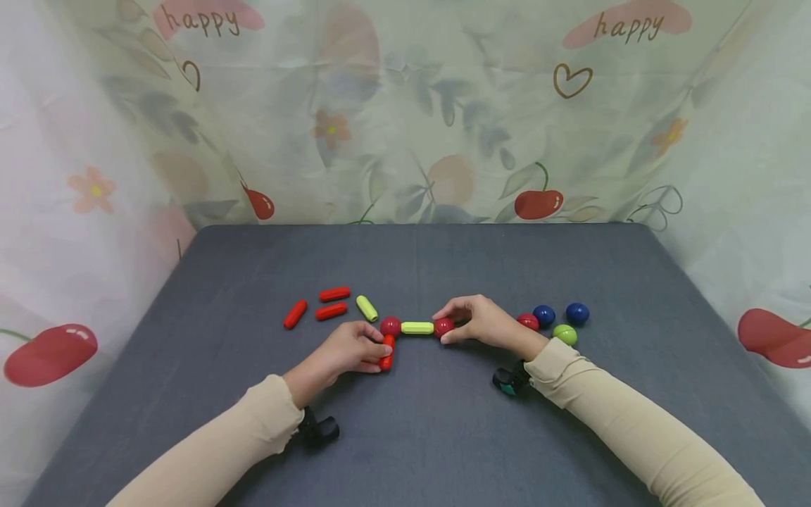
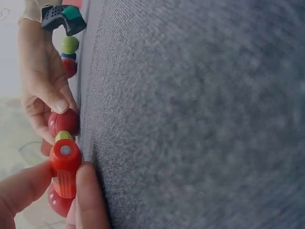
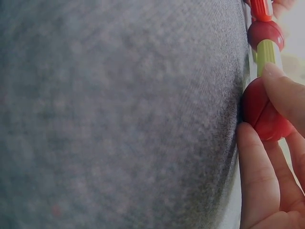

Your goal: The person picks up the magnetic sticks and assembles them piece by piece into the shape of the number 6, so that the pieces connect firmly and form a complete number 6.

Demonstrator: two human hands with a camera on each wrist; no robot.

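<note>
Two red balls are joined by a yellow-green rod point(image 1: 417, 328) on the dark table. My left hand point(image 1: 350, 349) pinches a red rod point(image 1: 387, 354) between thumb and fingers; its far end meets the left red ball point(image 1: 391, 326). In the left wrist view, a round silvery spot shows on the near end of that red rod point(image 2: 66, 164). My right hand point(image 1: 484, 324) holds the right red ball point(image 1: 443, 327) between thumb and fingers. The right wrist view shows this ball point(image 3: 259, 107) against the yellow-green rod point(image 3: 268, 53).
Left of the joined pieces lie several loose red rods point(image 1: 332, 311) and a yellow-green rod point(image 1: 366, 308). Beyond my right wrist sit a red ball point(image 1: 529, 322), two blue balls point(image 1: 577, 313) and a green ball point(image 1: 565, 334). A patterned curtain point(image 1: 405, 113) stands behind the table point(image 1: 418, 436).
</note>
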